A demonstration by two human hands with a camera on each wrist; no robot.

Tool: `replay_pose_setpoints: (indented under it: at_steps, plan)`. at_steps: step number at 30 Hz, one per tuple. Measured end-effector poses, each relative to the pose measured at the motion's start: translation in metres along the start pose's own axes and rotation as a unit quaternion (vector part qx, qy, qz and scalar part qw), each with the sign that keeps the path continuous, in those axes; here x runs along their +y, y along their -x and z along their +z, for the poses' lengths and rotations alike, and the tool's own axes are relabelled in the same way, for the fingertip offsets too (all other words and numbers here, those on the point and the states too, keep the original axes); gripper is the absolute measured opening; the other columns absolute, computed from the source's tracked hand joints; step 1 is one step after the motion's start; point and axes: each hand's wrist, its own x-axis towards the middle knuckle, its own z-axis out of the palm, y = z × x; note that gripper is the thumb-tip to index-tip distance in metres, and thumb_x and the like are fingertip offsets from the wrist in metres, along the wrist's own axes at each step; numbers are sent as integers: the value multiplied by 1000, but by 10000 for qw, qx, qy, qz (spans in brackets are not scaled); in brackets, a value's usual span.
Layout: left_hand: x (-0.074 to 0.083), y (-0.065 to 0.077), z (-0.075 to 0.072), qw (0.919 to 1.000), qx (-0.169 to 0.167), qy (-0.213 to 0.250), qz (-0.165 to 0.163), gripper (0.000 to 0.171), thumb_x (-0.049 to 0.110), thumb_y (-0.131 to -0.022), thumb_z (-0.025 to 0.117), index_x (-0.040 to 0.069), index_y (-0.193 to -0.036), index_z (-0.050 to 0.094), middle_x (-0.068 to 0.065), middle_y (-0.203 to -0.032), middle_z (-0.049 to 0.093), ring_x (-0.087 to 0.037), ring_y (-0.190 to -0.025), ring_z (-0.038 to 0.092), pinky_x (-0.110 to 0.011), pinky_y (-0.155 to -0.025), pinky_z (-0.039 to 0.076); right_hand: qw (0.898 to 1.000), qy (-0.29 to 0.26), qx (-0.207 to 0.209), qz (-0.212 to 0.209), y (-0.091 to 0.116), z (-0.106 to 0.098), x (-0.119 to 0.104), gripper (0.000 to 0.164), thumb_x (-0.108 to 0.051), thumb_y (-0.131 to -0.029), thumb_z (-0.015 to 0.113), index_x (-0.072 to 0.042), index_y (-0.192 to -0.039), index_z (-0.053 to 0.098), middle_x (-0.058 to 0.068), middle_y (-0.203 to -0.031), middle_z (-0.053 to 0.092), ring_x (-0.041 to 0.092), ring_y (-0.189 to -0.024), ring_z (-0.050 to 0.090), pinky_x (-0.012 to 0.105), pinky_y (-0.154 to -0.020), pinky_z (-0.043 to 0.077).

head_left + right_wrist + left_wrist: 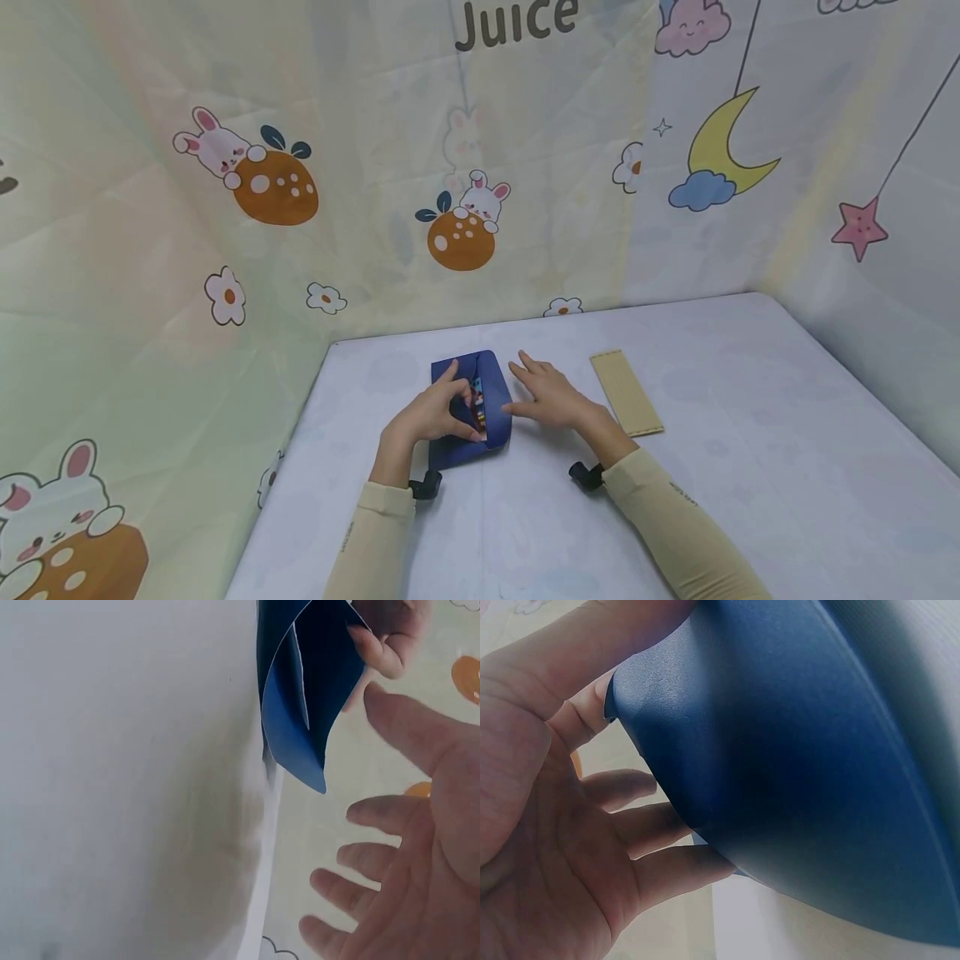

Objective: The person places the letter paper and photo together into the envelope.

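A dark blue paper envelope (496,400) lies on the table, its pocket held apart so that a colourful printed piece (478,404) shows inside. My left hand (437,408) pinches the raised edge of the envelope's panel between thumb and index finger. In the left wrist view the blue panel (780,765) bows outward from that grip, with the other fingers (682,874) at its edge. Just right of the envelope, my right hand (551,396) hovers with spread fingers and holds nothing. The right wrist view looks into the gaping pocket, where a thin pale edge stands.
A flat beige rectangular strip (628,393) lies on the white-covered table (750,467), right of my right hand. Printed fabric (375,208) with rabbits and flowers hangs behind the table's far edge and along its sides.
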Motion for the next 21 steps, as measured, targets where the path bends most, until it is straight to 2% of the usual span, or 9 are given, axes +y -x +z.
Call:
replay_pose_setpoints:
  at_steps: [5,12,21]
  plan:
    - [0,0,0,10000,-31,-12,-23,52,42,-65,99,30,-92,57,-14,-175,9,-48,-154,30,-61,-108,45,9995,180,172,198,1,-5,7,86,-52,-98,67,-6,-162,32,22,-173,17,50,-154,26,66,-121,25]
    - [0,0,1,10000,6,6,-44,52,41,-65,100,30,-91,57,-13,-175,12,-47,-156,27,-63,-110,43,9984,13,362,444,4,-22,14,85,-49,-98,68,-3,-161,33,26,-171,18,53,-153,26,69,-119,26]
    - [-1,0,1,10000,31,90,24,52,41,-65,100,29,-91,57,-14,-175,13,-48,-156,26,-62,-110,42,9964,46,340,771,9,-33,31,86,-49,-98,67,-2,-161,32,26,-172,15,54,-153,24,70,-120,23]
